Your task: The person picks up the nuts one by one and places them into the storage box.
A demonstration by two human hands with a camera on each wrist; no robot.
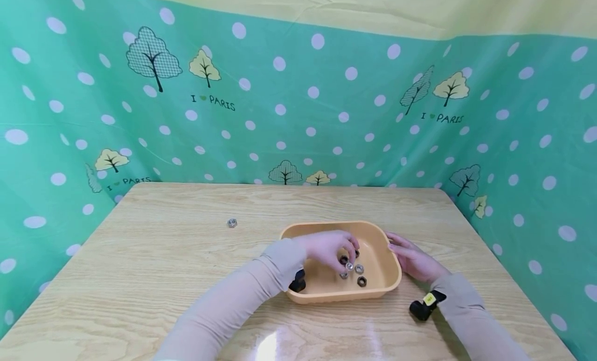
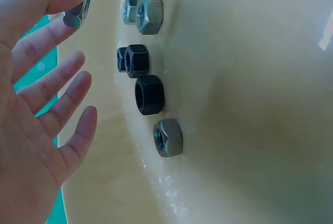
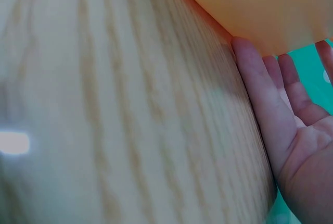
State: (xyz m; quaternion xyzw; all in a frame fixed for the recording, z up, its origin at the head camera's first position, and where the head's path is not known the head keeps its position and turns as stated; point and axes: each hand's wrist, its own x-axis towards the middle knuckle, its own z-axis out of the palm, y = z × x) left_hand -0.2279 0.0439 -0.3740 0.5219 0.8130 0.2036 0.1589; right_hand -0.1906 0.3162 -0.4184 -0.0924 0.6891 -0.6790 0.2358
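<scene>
My left hand (image 1: 325, 248) reaches over a shallow peach plastic basin (image 1: 340, 298). Between its thumb and forefinger it pinches a silver hex nut (image 2: 79, 11), while the other fingers are spread. Below on the basin floor lie several loose nuts, among them a black nut (image 2: 150, 95) and a silver nut (image 2: 168, 138). At the basin's right end, my right hand (image 1: 416, 261) rests against the outer wall. Its fingers (image 3: 260, 86) are extended, with the little-finger side along the table and fingertips at the wall.
Another silver nut (image 1: 232, 223) lies alone on the wood-grain table (image 1: 177, 257), left of the basin. Each wrist carries a black camera, the right camera (image 1: 423, 308) hanging close above the table. A green dotted curtain (image 1: 298, 112) encloses the back and sides.
</scene>
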